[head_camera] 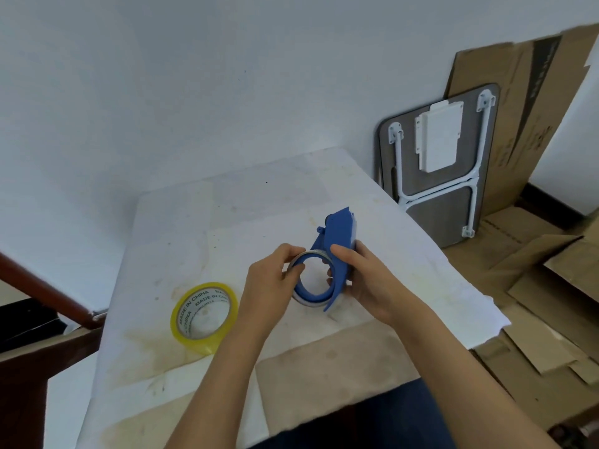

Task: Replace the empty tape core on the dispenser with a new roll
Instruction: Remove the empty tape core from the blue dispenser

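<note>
Obs.: the blue dispenser (335, 251) is held up off the surface (405, 270), clear of it, by both hands.

Right hand (363, 280): grip closed around the dispenser body, thumb over the near face, fingers wrapped behind. This is the holding hand.

Left hand (272, 280): grip pinched on the thin grey-white ring seated around the dispenser's blue hub, taken to be the empty tape core (299, 260). Thumb and forefinger close on its upper left rim. Whether the core has begun to slide off the hub cannot be told; its lower edge shows below the hub, toward the wearer from the left grip.

New roll (205, 315): yellow, lying flat on the surface, left of and below the left grip, well apart from both hands, untouched. Printed lettering is visible on its inner cardboard.

Dispenser's cutter end points away from both grips, toward the far edge of the surface.

Progress (judgement): early. Dispenser is in hand and the core is gripped, but the core is still on the hub. Left to do: pull the core free, put it down, pick up the new roll, seat it on the hub, probably lead the tape end toward the cutter.

Risk: thin core may bind on the hub or buckle under the pinch.
</note>
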### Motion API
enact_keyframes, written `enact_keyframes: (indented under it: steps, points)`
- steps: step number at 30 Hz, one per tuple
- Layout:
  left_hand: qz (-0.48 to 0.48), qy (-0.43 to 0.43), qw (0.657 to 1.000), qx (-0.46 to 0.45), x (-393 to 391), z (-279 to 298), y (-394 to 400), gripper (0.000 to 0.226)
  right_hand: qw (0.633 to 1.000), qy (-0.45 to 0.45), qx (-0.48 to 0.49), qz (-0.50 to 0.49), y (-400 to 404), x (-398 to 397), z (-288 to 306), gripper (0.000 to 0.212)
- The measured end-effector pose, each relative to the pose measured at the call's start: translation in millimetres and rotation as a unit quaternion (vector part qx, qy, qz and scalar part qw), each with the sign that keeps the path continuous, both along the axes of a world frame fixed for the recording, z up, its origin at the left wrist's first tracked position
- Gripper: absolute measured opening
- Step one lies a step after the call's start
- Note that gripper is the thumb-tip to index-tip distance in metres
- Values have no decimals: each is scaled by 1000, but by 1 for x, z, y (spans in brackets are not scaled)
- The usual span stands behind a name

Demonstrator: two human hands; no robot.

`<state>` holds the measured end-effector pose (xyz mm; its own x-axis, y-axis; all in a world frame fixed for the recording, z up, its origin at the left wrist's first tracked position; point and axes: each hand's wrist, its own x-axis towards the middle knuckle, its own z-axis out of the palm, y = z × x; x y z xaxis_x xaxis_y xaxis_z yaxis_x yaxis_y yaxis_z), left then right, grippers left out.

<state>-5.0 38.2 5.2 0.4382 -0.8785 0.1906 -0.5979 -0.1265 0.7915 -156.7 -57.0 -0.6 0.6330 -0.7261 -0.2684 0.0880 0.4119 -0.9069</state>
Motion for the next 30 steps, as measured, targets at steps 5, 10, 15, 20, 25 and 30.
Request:
enact_keyframes:
  steps: [5, 10, 15, 20, 25, 30]
  points:
    - [25, -7, 999, -25, -1, -3, -3, 3, 998, 5, -58, -15, 0, 6, 3, 29]
    - [-1, 20, 1000, -19, -3, 0, -3, 8, 991, 26, -118, -54, -1, 7, 0, 31]
    - [-27, 54, 996, 72, -3, 3, -4, 12, 978, 93, -180, -48, -2, 9, 0, 53]
    - [-163, 42, 982, 84, -10, 11, -1, 69, 994, 54, -50, -78, -3, 10, 1, 51]
    - [-228, -41, 959, 162, -7, 10, -2, 114, 994, 81, -48, -58, -9, 7, 7, 48]
    - [-195, -98, 973, 75, -6, -1, -6, 99, 990, 103, -92, -26, -14, 2, 15, 47]
